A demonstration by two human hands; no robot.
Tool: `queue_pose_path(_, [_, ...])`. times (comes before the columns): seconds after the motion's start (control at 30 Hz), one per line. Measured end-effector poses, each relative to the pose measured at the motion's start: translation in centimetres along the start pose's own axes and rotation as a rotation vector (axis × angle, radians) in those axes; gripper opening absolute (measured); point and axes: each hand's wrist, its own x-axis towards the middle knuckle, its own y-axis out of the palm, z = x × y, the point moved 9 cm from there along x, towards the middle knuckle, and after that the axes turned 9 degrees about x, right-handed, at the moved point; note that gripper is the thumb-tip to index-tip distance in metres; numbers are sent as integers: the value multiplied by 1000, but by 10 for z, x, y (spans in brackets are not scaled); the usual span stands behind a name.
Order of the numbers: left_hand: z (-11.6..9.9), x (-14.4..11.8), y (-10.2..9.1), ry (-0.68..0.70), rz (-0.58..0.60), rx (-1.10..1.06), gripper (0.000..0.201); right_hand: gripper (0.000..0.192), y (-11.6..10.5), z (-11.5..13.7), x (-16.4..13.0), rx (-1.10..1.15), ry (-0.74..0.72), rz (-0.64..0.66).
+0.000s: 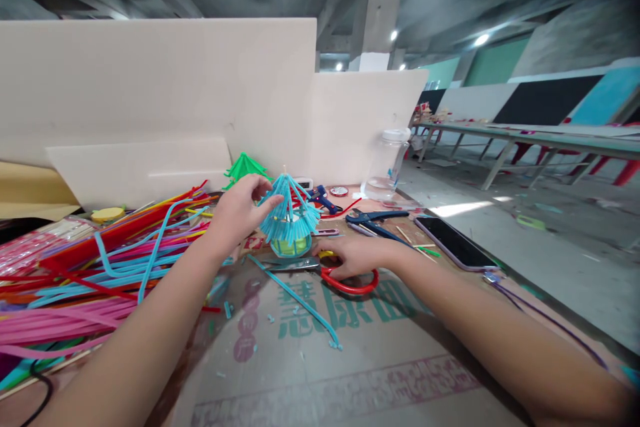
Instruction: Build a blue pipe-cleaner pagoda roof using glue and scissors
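Note:
A small pavilion-shaped craft model point(289, 219) of light-blue fuzzy stems stands on the brown printed board point(320, 373). Its fringed roof has two tiers, and yellow-green shows in its base. My left hand point(244, 208) pinches the left side of the roof between thumb and fingers. Red-handled scissors point(353, 288) lie just in front of the model, blades pointing left. Over their handles, my right hand point(357, 257) is closed, fingertips close to the model's base. A cut light-blue stem point(305, 303) and small blue scraps lie on the board.
Many coloured fuzzy stems point(115, 267) pile up at left. Behind stand a green roof-shaped piece point(244, 168), a blue glue gun point(325, 200) and a clear plastic jar point(386, 167). Dark-blue pliers point(377, 217) and a phone point(455, 243) lie at right. White panels point(165, 87) back the table.

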Motion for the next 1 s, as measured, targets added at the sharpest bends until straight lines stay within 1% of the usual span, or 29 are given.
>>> queue_pose_path(0.07, [-3,-2,2,-8,-11,20,31,53,1,0,0,18,-6,13])
queue_pose_path(0.17, [-1,-4,5,-75,-22,70,34,53,2,0,1,15,-19,23])
queue_pose_path(0.27, [3,-4,12,-113,17,105,33,54,3,0,1,-4,-19,38])
queue_pose_path(0.43, [1,-3,16,-100,79,87,22,54,3,0,1,6,-21,28])
queue_pose_path(0.6, [1,-3,15,-94,131,52,20,53,3,0,1,-15,-21,30])
queue_pose_path(0.73, [6,-1,16,-78,155,11,20,54,1,2,0,-44,14,37])
queue_pose_path(0.8, [10,0,14,-80,132,10,23,56,-1,5,-2,-85,47,42])
queue_pose_path(0.9, [16,2,6,-85,43,11,29,58,-2,10,-4,-160,88,71])
queue_pose_path(0.97, [18,3,5,-76,7,-42,36,61,-1,15,-5,-187,89,93])
queue_pose_path(1.0, [18,3,7,-66,16,-88,41,62,-1,17,-6,-202,79,96])
